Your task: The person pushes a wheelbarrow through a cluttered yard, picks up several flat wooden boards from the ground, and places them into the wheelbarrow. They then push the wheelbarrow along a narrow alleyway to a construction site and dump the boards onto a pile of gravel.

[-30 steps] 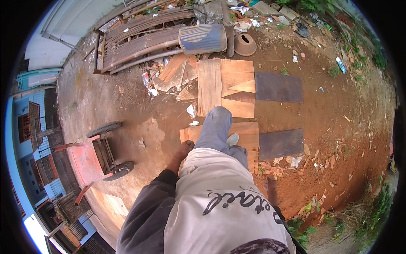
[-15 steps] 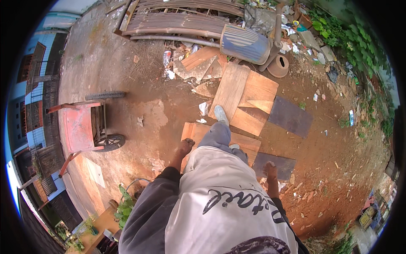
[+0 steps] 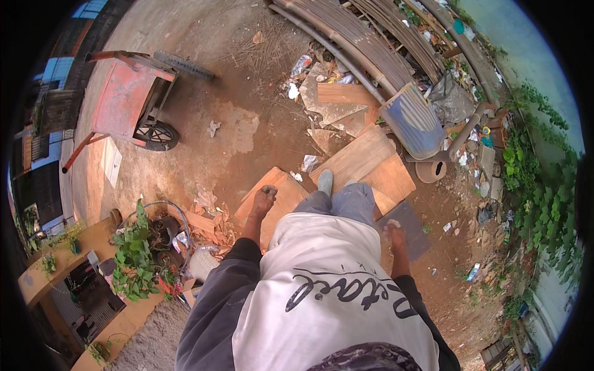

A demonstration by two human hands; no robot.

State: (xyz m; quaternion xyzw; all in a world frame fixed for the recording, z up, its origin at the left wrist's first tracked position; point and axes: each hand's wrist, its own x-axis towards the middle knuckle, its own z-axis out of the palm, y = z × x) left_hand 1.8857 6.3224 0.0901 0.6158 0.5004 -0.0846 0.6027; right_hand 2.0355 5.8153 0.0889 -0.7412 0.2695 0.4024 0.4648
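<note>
Around the shoes (image 3: pixel 325 180), taken as the middle of the clock face, wooden boards are laid on the bare ground. One pale board (image 3: pixel 263 204) is seen at eight o'clock, passing partly behind the legs; joined-looking panels (image 3: pixel 365 159) are spread at two o'clock, and a dark sheet (image 3: pixel 413 226) is set at four o'clock.

Over the pale board, between eight and nine o'clock, the left hand (image 3: pixel 266 196) is held with its fingers loosely curled, partly open; nothing can be seen in its hold. At four o'clock the right hand (image 3: pixel 394 233) is held over the dark sheet's near side, its fingers slightly bent and apart, likewise with nothing visible in them. Whether the sheet is touched cannot be told.

Farther out, broken board scraps (image 3: pixel 337 108) are strewn at twelve o'clock. A blue striped panel (image 3: pixel 413 123) is leaned by a bamboo bench (image 3: pixel 346 31) between twelve and two. A clay pot (image 3: pixel 431 171) is placed at three, a red cart (image 3: pixel 124 102) is parked at ten, and leafy plants (image 3: pixel 132 253) are clustered at eight.
</note>
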